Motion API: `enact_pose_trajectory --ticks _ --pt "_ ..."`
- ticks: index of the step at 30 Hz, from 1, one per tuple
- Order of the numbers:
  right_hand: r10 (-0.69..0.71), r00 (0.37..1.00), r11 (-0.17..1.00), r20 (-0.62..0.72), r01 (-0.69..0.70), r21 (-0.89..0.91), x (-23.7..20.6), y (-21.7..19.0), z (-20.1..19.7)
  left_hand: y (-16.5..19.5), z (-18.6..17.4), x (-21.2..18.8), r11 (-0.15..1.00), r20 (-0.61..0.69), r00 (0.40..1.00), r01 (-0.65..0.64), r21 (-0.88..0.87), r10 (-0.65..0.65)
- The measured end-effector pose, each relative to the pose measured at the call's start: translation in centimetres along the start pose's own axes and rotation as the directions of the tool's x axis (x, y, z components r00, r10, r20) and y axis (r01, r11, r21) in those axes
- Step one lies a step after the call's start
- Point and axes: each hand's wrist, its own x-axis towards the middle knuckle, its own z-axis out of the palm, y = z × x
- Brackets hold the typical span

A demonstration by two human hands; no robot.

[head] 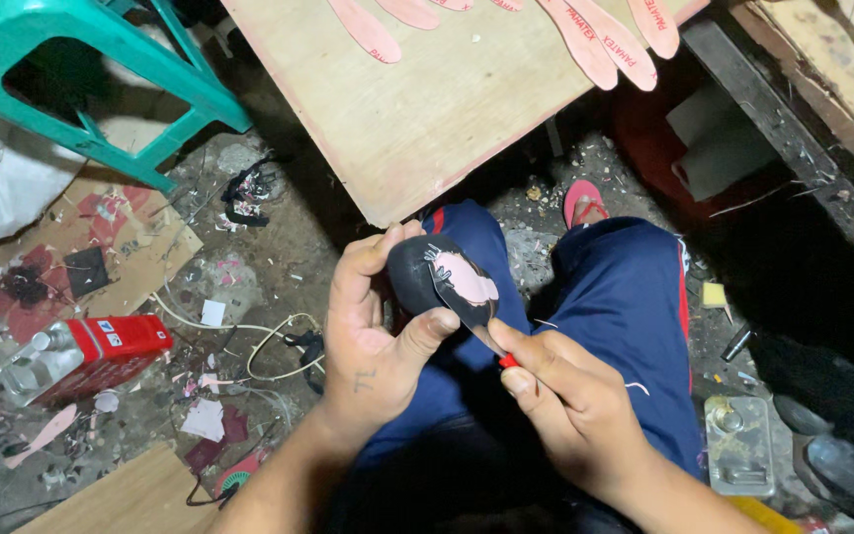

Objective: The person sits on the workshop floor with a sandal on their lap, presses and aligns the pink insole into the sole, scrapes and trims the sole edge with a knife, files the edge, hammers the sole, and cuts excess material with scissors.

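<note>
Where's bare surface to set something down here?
Best patch: the near corner of the plywood board, below the pink insoles. Floor left of the left hand is crowded: red can, cords, scraps. The lap is taken by both hands and the shoe.

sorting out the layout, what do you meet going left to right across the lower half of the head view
red can → left hand → black shoe piece → right hand → grey metal tin

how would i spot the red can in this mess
Start at the teal plastic stool at the top left, then drop down past the cardboard sheet on the floor. The red can lies on its side there, left of the left hand: boxy, bright red.
</note>
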Motion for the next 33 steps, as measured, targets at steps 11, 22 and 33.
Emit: enact_pose_trajectory --ticks 11,22,33 --pt "0.171 0.979 0.982 0.111 -0.179 0.059 -3.2 0.5 -2.2 0.7 -0.4 0.2 0.995 0.095 0.995 -0.021 0.097 0.011" --pt "0.137 0.989 0.988 0.052 -0.14 0.062 -3.6 1.0 -2.1 1.7 1.3 0.3 0.97 0.091 0.994 -0.073 0.23 0.053" --pt "0.158 0.979 0.983 0.125 -0.168 0.076 -3.6 1.0 -2.9 1.6 1.6 -0.4 0.973 0.075 0.995 -0.078 0.216 0.063"
